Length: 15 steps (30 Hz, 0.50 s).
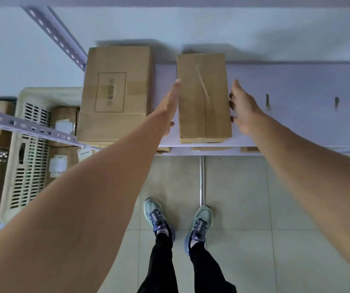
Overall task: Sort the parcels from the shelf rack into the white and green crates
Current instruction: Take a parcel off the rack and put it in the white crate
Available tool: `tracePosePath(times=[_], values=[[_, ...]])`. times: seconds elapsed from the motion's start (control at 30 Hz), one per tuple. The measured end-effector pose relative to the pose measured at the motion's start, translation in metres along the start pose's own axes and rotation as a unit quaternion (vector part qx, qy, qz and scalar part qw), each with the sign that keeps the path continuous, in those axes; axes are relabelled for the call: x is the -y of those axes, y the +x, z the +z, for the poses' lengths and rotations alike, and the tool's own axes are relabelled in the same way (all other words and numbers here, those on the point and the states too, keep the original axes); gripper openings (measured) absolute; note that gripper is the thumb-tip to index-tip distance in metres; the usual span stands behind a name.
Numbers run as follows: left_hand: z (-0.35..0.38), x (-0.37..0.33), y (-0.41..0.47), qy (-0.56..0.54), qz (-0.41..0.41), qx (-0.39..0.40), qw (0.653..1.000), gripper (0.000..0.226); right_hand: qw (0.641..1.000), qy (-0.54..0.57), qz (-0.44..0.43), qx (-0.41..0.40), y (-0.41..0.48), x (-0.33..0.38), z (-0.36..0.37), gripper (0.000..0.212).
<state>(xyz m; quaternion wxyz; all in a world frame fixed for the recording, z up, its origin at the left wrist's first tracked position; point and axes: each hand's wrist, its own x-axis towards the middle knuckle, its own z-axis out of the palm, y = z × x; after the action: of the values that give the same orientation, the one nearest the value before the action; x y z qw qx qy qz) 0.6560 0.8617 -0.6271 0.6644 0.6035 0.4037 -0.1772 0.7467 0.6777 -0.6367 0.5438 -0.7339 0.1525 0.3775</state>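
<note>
- Head view: nearest the camera the two bare forearms stretch forward, the left forearm (85, 208) from the lower left and the right forearm (307, 166) from the right; below and between them stand two pale green shoes (157, 216) on the tiled floor (243, 197)
- The left hand (167, 108) is held flat with its fingers straight and together, laid along the left long side of the small parcel (203, 98); its thumb shows low down, beside the parcel's near left corner
- The right hand (243, 108) is spread and relaxed, its fingers only lightly bent; the fingertips (231, 102) touch the parcel's right long side; neither hand is closed round anything
- The small parcel, a brown carton sealed with clear tape, lies flat between the two palms on the white shelf (296, 106), its near end at the shelf's front edge
- Just to the left of the left hand a large parcel (117, 92) lies on the same shelf, apart from the small one; it bears a printed rectangle with lettering too blurred to read
- Farther left of the grip and lower down stands the white crate (30, 153) with slotted walls; labelled parcels (64, 121) lie in it
- To the right of the right hand the shelf surface shows two dark marks (267, 101)
</note>
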Motion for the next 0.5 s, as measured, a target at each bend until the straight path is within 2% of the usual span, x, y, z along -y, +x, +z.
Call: tracePosePath(times=[0.2,0.4,0.5], values=[[0.003,0.005,0.018,0.006,-0.007,0.014,1.000,0.084,0.999,-0.034,0.017,0.009,0.012,-0.005,0.001,0.082],[-0.006,0.005,0.001,-0.085,0.066,0.003,0.994,0.081,0.997,0.048,-0.064,0.010,-0.010,-0.001,-0.011,0.061],[-0.007,-0.001,-0.012,-0.095,0.107,0.001,0.990,0.085,0.989,0.107,-0.101,-0.003,-0.019,0.004,-0.014,0.059]])
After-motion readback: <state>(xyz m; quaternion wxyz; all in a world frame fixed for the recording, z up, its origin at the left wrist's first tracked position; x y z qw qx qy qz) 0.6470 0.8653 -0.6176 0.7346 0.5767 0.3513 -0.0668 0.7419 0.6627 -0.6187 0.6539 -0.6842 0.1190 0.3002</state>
